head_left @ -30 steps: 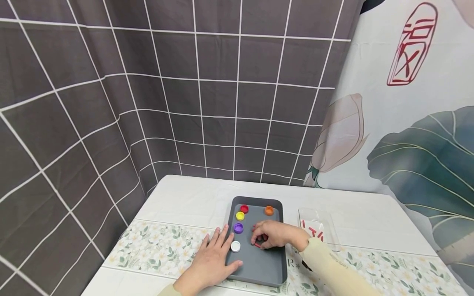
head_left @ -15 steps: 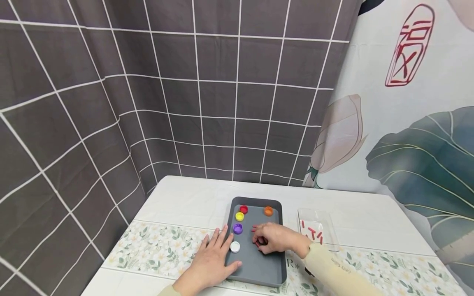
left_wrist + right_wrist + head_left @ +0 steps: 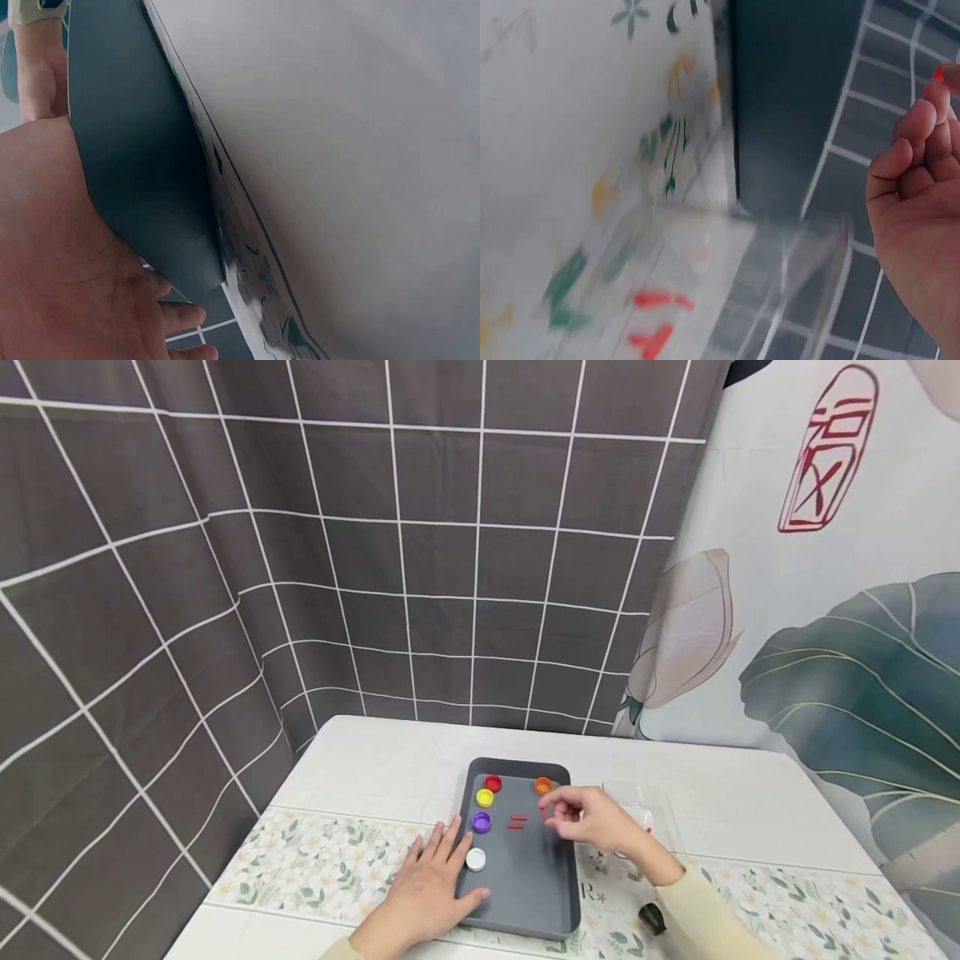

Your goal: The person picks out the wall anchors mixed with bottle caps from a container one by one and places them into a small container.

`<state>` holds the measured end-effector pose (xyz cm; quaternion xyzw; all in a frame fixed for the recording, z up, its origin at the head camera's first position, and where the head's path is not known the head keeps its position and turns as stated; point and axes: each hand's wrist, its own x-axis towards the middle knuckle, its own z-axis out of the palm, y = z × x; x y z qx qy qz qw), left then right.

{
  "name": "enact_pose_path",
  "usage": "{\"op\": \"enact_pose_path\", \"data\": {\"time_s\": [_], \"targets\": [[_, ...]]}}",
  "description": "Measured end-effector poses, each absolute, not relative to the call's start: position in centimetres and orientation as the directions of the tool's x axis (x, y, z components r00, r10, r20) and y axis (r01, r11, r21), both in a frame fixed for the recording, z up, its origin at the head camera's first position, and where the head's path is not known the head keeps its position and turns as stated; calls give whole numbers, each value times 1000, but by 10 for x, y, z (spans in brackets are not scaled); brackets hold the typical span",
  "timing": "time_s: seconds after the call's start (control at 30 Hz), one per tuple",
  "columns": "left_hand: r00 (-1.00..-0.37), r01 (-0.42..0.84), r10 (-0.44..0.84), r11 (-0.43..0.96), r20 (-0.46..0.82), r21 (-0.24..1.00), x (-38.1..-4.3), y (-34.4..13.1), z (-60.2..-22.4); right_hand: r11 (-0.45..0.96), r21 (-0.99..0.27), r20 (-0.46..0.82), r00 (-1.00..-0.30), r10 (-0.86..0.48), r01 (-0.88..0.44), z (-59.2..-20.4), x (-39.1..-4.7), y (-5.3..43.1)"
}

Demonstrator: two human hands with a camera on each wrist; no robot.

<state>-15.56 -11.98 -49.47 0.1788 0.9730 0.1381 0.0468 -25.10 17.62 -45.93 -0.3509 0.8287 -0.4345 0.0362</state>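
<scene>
My right hand [image 3: 592, 817] is over the right side of the grey tray [image 3: 525, 902], pinching a small red stick [image 3: 544, 813] between thumb and fingertips. In the right wrist view a bit of that red stick [image 3: 938, 73] shows at the fingertips. Two more red sticks [image 3: 517, 817] lie side by side on the tray, left of this hand. My left hand [image 3: 427, 887] rests with spread, straight fingers at the tray's left edge. Near it is a white cap [image 3: 476, 859]; beyond stand a purple cap [image 3: 482, 822], a yellow cap [image 3: 485, 797] and a red cap [image 3: 492, 782].
An orange cap [image 3: 543, 786] sits in the tray's far right corner. Right of the tray stands a clear plastic box [image 3: 671, 822], partly hidden by my right arm; red sticks [image 3: 654, 298] show in it. A small black object [image 3: 652, 918] shows by the right sleeve.
My right hand has lifted from the tray's middle and moved right and away from me, a red stick in its pinch. Two sticks on the tray are uncovered. The left hand stays put.
</scene>
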Motion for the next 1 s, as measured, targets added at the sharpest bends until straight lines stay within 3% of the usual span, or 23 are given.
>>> {"op": "enact_pose_path", "data": {"time_s": [0.23,0.5,1.0], "targets": [[-932,336,361,898,-41,283,-156,-121,-496,411,-752,298,-822,-485,-515,-447,-245,216],[-932,334,361,896,-43,293,-154,-121,-494,481,-778,241,-899,-365,-404,-459,-247,264],[-932,342,362,896,-22,284,-154,-119,-492,556,-762,192,-937,-293,-330,-466,-249,289]]}}
